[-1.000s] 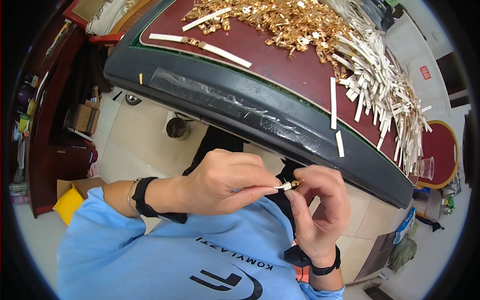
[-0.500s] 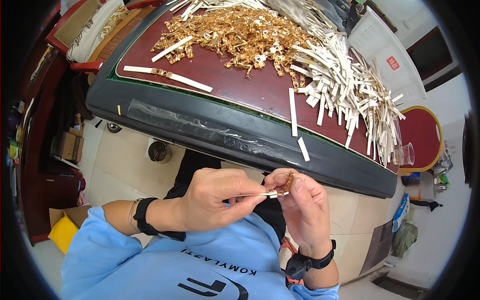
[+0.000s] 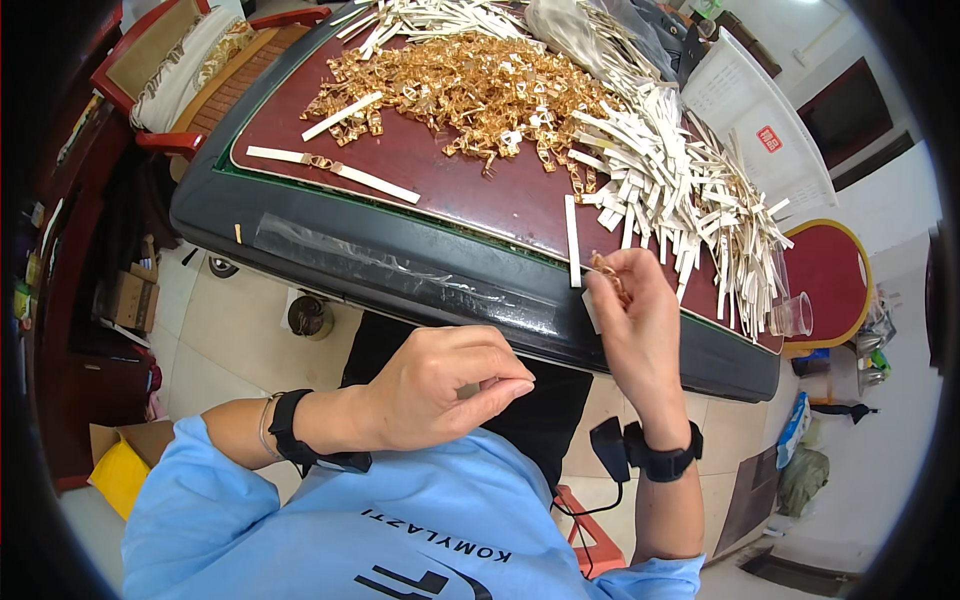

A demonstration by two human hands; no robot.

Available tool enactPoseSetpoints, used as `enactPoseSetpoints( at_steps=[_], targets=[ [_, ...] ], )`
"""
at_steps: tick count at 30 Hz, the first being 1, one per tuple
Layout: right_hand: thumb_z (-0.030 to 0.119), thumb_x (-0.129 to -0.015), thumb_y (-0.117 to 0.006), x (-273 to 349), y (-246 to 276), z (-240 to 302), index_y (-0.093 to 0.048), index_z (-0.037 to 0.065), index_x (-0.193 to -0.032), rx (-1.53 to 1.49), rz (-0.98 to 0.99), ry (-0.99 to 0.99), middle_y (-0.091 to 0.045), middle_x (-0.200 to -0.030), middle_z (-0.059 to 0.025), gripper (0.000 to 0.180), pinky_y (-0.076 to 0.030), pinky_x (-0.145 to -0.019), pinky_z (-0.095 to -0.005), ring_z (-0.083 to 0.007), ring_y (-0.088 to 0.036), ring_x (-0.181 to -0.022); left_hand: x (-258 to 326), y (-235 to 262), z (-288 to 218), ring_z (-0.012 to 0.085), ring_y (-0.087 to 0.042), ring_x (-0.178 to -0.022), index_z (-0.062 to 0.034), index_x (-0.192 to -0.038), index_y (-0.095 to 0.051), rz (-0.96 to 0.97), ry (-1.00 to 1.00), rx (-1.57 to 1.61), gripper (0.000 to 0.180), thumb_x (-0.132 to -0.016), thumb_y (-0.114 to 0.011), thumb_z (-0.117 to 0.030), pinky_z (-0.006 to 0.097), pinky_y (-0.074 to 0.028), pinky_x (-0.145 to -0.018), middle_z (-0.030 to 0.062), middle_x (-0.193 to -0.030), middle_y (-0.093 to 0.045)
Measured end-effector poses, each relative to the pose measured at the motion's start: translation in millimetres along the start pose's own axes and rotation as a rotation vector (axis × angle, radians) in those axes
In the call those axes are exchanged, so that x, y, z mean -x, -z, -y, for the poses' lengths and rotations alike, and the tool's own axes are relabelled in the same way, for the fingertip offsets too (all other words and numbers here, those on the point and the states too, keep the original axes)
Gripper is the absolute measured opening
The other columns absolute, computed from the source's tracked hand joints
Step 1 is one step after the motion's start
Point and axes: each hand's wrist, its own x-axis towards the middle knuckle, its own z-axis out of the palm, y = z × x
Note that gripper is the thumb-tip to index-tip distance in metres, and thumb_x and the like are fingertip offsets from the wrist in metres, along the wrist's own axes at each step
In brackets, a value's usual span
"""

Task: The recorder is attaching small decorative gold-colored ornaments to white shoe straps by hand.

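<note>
My left hand (image 3: 450, 385) hovers over my lap, thumb and fingertips pressed together in a pinch. What sits between them, if anything, is hidden by the fingers. My right hand (image 3: 640, 310) is at the front edge of the table, its fingers curled round a gold metal buckle (image 3: 612, 280). Just left of those fingers, a long white strip (image 3: 572, 240) lies partly over the table's padded edge. A shorter white strip (image 3: 590, 311) shows below the fingertips, partly covered by the hand; I cannot tell whether they grip it.
A heap of gold buckles (image 3: 470, 90) covers the table's far middle. To its right is a big pile of white strips (image 3: 690, 190). A buckle joined to two strips (image 3: 320, 162) lies front left. Near the right corner stands a clear plastic cup (image 3: 795, 315).
My right hand has moved away from my left, forward to the table edge, carrying the gold buckle. The white strip between my left fingertips no longer shows. The view has shifted slightly.
</note>
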Motion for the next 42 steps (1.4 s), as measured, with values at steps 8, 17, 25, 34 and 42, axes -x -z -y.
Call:
enactPoseSetpoints(
  at_steps=[8,17,25,34,42],
  targets=[
    [0.023,-0.082,-0.073,-14,-3,9,-0.068,-0.001,-0.086,0.274,0.07,-0.06,-0.066,-0.068,-0.0169,0.025,-0.05,-0.061,-0.0392,-0.0326,-0.066,-0.063,7,16,7,0.0153,-0.065,-0.066,0.0034,-0.09,-0.069,-0.044,0.049,0.019,0.007,-0.085,-0.066,0.002,0.026,-0.049,-0.056,0.011,-0.081,-0.067],
    [0.013,-0.086,-0.071,-5,1,12,-0.065,-0.003,-0.082,-0.069,0.198,-0.15,-0.059,-0.061,-0.0014,0.018,-0.039,-0.052,-0.0236,-0.0054,-0.049,-0.056,0,19,6,0.0141,-0.069,-0.075,0.007,-0.106,-0.065,-0.134,0.433,0.447,0.018,-0.097,-0.058,-0.007,0.024,-0.054,-0.068,0.0097,-0.086,-0.067],
    [0.005,-0.088,-0.07,41,10,38,-0.063,0.0,-0.089,-0.593,0.52,-0.334,-0.057,-0.071,0.0074,0.008,-0.028,-0.052,-0.0158,0.0029,-0.04,-0.06,9,20,0,0.0198,-0.07,-0.072,0.0069,-0.104,-0.064,-0.149,0.546,0.754,0.018,-0.097,-0.058,-0.008,0.029,-0.058,-0.065,0.016,-0.089,-0.07],
    [0.004,-0.088,-0.071,71,-4,31,-0.063,0.0,-0.095,-0.771,0.595,-0.429,-0.062,-0.076,0.0048,0.012,-0.03,-0.053,-0.015,0.003,-0.043,-0.061,25,19,0,0.0213,-0.07,-0.073,0.0051,-0.095,-0.063,-0.198,0.576,0.843,0.013,-0.096,-0.06,-0.007,0.03,-0.059,-0.065,0.0163,-0.088,-0.068],
    [0.001,-0.088,-0.07,87,-5,37,-0.062,-0.002,-0.097,-0.747,0.425,-0.342,-0.066,-0.08,-0.0006,0.012,-0.04,-0.061,-0.015,-0.0007,-0.055,-0.071,29,22,-7,0.0212,-0.07,-0.076,0.0053,-0.092,-0.061,-0.167,0.648,0.923,0.008,-0.093,-0.062,-0.003,0.03,-0.058,-0.068,0.0157,-0.088,-0.068]
  ],
)
